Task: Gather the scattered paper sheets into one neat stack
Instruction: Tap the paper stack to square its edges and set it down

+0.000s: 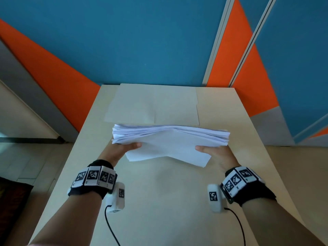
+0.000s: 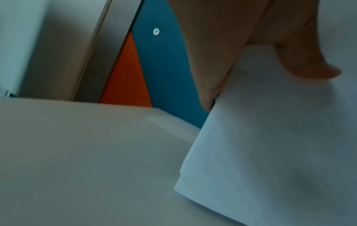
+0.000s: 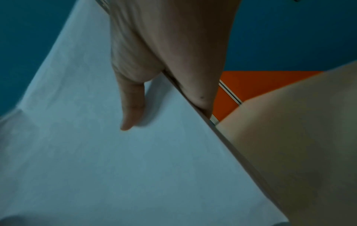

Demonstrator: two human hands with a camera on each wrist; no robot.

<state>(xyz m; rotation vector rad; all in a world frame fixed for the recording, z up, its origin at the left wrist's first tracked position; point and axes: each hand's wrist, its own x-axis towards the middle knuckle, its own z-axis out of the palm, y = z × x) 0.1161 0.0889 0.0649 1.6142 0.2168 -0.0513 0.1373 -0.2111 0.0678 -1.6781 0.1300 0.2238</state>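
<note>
A thick bundle of white paper sheets is held upright above the beige table, its uneven top edge fanned and its lower corners splayed. My left hand grips the bundle's left side, thumb on the near face. My right hand grips the right side, thumb pressed on the near sheet, the other fingers hidden behind the bundle. Two more sheets lie flat side by side at the far end of the table.
The table butts against a blue and orange wall panel with grey metal strips. Tiled floor lies to the left and a dark mat sits at the lower left.
</note>
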